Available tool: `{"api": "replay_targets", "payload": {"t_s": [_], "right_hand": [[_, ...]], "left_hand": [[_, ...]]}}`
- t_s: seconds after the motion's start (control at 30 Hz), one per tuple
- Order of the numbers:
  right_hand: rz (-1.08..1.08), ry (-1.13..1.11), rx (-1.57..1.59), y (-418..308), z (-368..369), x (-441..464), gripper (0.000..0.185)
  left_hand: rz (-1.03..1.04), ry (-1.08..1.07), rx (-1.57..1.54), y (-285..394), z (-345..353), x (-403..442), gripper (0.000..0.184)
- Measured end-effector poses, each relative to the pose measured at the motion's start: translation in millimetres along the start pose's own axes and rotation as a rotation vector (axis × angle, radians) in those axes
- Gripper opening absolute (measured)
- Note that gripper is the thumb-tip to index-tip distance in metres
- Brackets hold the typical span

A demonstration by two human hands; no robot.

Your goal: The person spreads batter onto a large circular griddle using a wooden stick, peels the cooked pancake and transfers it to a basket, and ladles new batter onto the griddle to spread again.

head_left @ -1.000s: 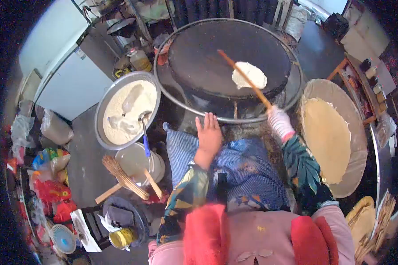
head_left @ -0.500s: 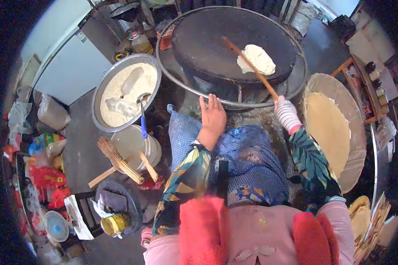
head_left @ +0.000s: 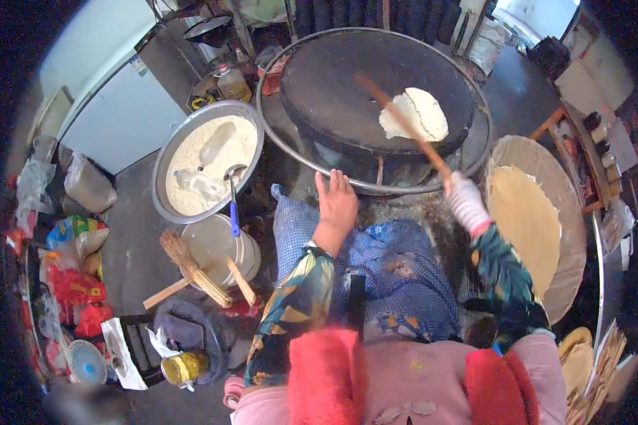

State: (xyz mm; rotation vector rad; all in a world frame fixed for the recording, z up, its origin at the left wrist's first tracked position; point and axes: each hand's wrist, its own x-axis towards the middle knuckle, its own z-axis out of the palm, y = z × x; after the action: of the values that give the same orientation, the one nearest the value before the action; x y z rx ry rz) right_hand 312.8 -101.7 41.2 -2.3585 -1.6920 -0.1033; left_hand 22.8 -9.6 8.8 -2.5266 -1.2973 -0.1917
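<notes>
My right hand [head_left: 466,202], in a pale striped glove, is closed around the near end of a wooden stick [head_left: 431,156]. The stick slants across a lump of pale batter or dough [head_left: 429,115] on a dark round griddle [head_left: 333,81]; its far end is smeared by motion. A fold or crack runs through the lump. My left hand [head_left: 338,209] is bare, fingers stretched out, with its fingertips at the metal ring [head_left: 298,161] around the griddle. It holds nothing. Below it, a blue checked cloth [head_left: 404,269] covers my lap.
To the left stands a metal basin [head_left: 164,170] of pale batter, with a blue-handled ladle [head_left: 234,212] in it. Near it are a bucket [head_left: 247,248] and a straw brush [head_left: 188,262]. On the right, thin round flatbreads [head_left: 521,219] lie on a round covered tray [head_left: 573,241].
The lump has changed shape and now shows a fold or crack. My right hand with the stick has moved slightly right and nearer me. My left hand stays at the ring; the view has shifted slightly.
</notes>
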Motion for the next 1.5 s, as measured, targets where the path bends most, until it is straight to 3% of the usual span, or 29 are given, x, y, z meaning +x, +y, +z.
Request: {"api": "replay_targets", "payload": {"t_s": [0.03, 0.07, 0.17, 0.33, 0.4, 0.47, 0.57, 0.67, 0.77, 0.87, 0.97, 1.0, 1.03, 1.13, 1.2, 1.33, 1.4, 1.47, 1.5], "right_hand": [[-0.07, -0.096, -0.065, -5.5, 1.4, -11.9, 0.023], [0.067, -0.17, 0.025, -0.5, 13.3, -16.0, 0.024], [0.15, 0.046, -0.045, 52.3, 21.8, 8.6, 0.027], [0.058, -0.025, -0.055, 13.3, -10.9, 7.4, 0.022], [0.044, -0.136, -0.134, 36.4, 11.6, 10.1, 0.022], [0.223, -0.016, -0.113, 51.5, 13.4, 30.6, 0.022], [0.167, -0.017, -0.075, 28.3, -2.7, 30.0, 0.022], [-0.025, -0.054, -0.086, 20.7, 1.7, 13.7, 0.018], [0.222, -0.004, -0.092, 61.8, 20.8, 34.0, 0.025], [0.038, 0.025, -0.039, 50.6, 8.3, 39.6, 0.021], [-0.092, -0.051, -0.054, 23.2, -7.2, 4.6, 0.017], [-0.042, -0.197, -0.119, 22.2, 2.3, -3.4, 0.017], [-0.014, -0.146, -0.116, 31.3, 15.2, -2.8, 0.018], [0.149, 0.016, -0.083, 55.1, 14.5, 19.3, 0.022], [0.114, 0.026, -0.056, 45.5, 6.4, 33.9, 0.026], [0.046, -0.097, -0.111, 22.6, 12.2, 25.1, 0.027], [0.117, 0.047, -0.078, 47.9, 24.3, 35.4, 0.026], [0.152, 0.046, -0.037, 43.8, 23.0, 40.6, 0.024], [0.071, 0.08, 0.001, 39.2, 21.9, 36.0, 0.022]], "left_hand": [[-0.008, -0.03, 0.01, -0.2, 1.0, -0.1, 0.047], [-0.014, -0.036, 0.002, 0.2, 3.0, -2.1, 0.047], [-0.048, 0.017, 0.007, -7.3, 6.4, -1.2, 0.047], [-0.087, -0.058, -0.121, -21.6, -0.2, 4.9, 0.047], [-0.109, -0.084, -0.138, -22.7, 0.0, 1.1, 0.046], [-0.134, -0.084, -0.122, -29.9, 0.9, 4.0, 0.046], [-0.14, -0.092, -0.118, -40.8, -0.4, 3.8, 0.045], [-0.205, -0.092, -0.111, -53.2, 13.1, 12.0, 0.044], [-0.215, -0.055, -0.124, -66.8, 22.0, 9.1, 0.045], [-0.251, -0.081, -0.059, -74.7, -7.6, 9.3, 0.045], [-0.137, 0.185, -0.127, -38.3, -6.9, 8.1, 0.042], [-0.087, 0.242, -0.157, -15.0, -5.0, 7.4, 0.041], [-0.009, 0.252, -0.239, 7.7, -16.0, 2.4, 0.042], [0.096, 0.183, -0.286, 57.9, -20.0, -3.4, 0.045], [0.09, 0.081, -0.122, 67.7, -24.4, -4.9, 0.048], [0.075, 0.111, -0.126, 51.9, -13.8, -4.1, 0.046], [0.086, 0.139, -0.146, 44.4, -8.6, -3.3, 0.045], [0.058, 0.117, -0.141, 38.0, -11.2, -6.7, 0.044], [0.056, 0.074, -0.105, 33.4, -18.4, -6.9, 0.045]]}}
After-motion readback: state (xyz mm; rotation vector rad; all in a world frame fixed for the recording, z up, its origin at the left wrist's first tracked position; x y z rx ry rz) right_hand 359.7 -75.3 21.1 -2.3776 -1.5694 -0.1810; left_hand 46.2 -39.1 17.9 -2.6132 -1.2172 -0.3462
